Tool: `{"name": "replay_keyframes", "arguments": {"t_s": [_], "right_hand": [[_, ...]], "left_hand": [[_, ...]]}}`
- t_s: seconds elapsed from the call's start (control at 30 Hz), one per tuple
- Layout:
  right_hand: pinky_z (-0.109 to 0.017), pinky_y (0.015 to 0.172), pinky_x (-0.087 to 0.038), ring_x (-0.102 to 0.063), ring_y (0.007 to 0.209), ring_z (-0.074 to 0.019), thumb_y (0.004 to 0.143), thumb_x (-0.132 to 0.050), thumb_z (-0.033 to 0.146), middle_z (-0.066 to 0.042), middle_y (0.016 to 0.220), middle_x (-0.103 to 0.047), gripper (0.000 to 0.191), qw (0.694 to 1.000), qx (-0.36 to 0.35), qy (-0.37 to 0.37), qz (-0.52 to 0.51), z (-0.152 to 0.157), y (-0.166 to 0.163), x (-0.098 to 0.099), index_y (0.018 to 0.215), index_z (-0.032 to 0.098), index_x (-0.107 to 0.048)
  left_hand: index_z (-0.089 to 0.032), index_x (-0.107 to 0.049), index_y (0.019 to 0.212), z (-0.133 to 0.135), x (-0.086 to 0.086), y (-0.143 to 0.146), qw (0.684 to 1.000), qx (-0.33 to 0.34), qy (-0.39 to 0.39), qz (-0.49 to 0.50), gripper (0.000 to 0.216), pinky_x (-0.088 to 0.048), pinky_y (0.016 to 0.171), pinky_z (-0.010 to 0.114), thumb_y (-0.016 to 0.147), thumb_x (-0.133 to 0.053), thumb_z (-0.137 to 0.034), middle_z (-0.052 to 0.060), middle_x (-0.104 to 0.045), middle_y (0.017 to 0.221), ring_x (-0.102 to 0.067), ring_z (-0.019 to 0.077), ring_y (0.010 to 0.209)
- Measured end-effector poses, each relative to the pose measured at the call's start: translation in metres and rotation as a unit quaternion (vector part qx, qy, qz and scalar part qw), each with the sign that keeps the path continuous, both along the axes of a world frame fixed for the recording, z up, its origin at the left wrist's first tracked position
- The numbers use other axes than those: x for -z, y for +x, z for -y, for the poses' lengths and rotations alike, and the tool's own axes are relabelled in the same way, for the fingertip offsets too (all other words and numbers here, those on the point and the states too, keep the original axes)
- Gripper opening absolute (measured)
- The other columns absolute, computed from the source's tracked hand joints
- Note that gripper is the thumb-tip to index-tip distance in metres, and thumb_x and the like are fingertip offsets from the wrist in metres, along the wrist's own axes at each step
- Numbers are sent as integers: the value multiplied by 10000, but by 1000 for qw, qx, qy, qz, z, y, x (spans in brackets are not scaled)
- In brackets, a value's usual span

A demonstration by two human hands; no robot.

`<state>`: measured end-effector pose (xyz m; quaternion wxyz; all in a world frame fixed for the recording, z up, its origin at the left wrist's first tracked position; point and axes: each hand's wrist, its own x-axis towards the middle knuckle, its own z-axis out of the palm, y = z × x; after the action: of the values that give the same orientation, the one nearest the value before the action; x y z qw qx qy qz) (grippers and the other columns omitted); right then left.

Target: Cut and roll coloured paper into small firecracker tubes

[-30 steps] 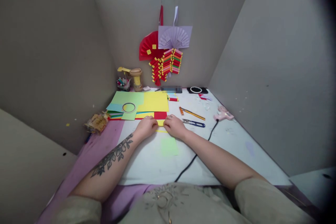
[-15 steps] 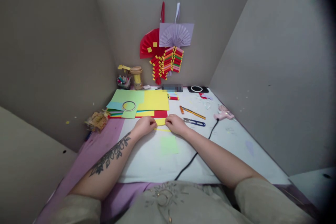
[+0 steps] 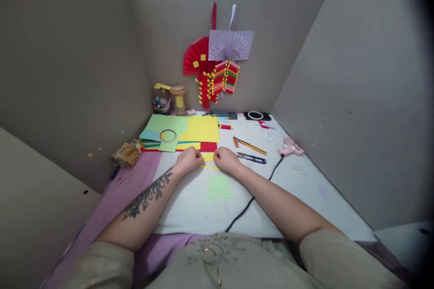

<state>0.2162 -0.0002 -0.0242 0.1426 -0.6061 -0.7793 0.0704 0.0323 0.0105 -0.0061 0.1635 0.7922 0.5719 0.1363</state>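
Note:
My left hand [image 3: 189, 160] and my right hand [image 3: 226, 160] rest close together on the white table top [image 3: 190, 207], fingers curled, each pinching one end of a small yellow paper piece [image 3: 209, 157] between them. A thin yellow strip [image 3: 210, 167] lies on the table just below the hands. A light green paper square [image 3: 219, 186] lies nearer to me, between my forearms.
A stack of coloured paper sheets [image 3: 190, 131] with a tape ring [image 3: 168, 136] lies behind the hands. Small scissors [image 3: 252, 158], pencils [image 3: 249, 145], a pink glue gun [image 3: 289, 148] with black cord [image 3: 252, 199] lie right. Jars [image 3: 178, 99] and paper fan decorations [image 3: 220, 63] stand at the back wall.
Both hands stay at the yellow piece; their fingers shifted slightly. The view drifted a little.

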Motion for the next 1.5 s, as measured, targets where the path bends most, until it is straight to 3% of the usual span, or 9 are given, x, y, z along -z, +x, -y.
{"name": "replay_keyframes", "arguments": {"t_s": [0.1,0.4,0.53,0.7,0.87,1.13,1.23,1.37,1.5], "right_hand": [[-265,606,-328,-554,823,-196,811,-455,201,-79,844,-640,191,1000,8,0,6,0,-2,0,757,178,-637],[-252,633,-321,-506,800,-175,745,-526,142,-31,865,-615,216,996,39,-15,-78,1,4,1,938,207,-597],[-298,760,-315,-459,940,-186,794,-491,92,-38,961,-580,288,994,-72,43,-77,4,4,5,947,269,-660],[-377,816,-261,-412,993,-219,857,-543,291,-68,1001,-571,179,981,-171,97,6,8,4,5,890,316,-717],[-400,806,-248,-409,984,-242,842,-546,234,-78,976,-605,185,980,-150,111,72,14,17,-2,794,271,-721],[-417,812,-262,-442,937,-243,788,-554,147,-73,893,-629,188,984,-127,89,86,17,26,-5,729,239,-707],[-396,826,-290,-467,907,-221,786,-530,121,-60,889,-636,223,991,-92,90,35,14,31,0,759,245,-713],[-346,825,-341,-484,914,-202,762,-509,67,-65,946,-636,280,992,-29,117,-44,11,37,2,898,210,-708],[-346,843,-336,-464,961,-201,772,-499,60,-54,992,-624,326,987,-111,112,-41,16,28,0,944,247,-703]], "left_hand": [[-186,-620,567,0,0,1,1000,-5,-9,-5,150,-292,499,242,666,-549,-274,32,-619,666,-522,154,607],[-223,-669,786,-4,4,-8,999,-30,-13,39,190,-413,674,224,619,-652,-313,29,-561,994,-554,144,771],[-235,-676,817,-4,5,-14,997,-10,-20,67,201,-428,773,252,620,-656,-270,24,-546,979,-556,161,825],[-254,-716,822,0,5,-11,996,38,3,79,186,-428,802,251,680,-606,-209,27,-542,1019,-549,172,894],[-292,-729,886,8,3,-4,990,131,28,35,224,-399,825,265,765,-551,-232,39,-555,1018,-525,188,911],[-214,-716,717,23,-8,-14,979,149,104,-91,227,-368,754,334,747,-507,-132,113,-574,875,-500,256,892],[-203,-720,740,22,-10,-19,980,126,122,-96,248,-374,768,344,737,-490,-109,110,-597,933,-510,254,892],[-188,-715,869,13,-9,-23,987,20,154,-37,344,-401,802,326,751,-415,-67,89,-610,995,-532,228,909],[-213,-705,963,10,-6,-21,985,67,157,-36,374,-410,821,308,774,-409,-85,73,-612,996,-529,205,920]]}}
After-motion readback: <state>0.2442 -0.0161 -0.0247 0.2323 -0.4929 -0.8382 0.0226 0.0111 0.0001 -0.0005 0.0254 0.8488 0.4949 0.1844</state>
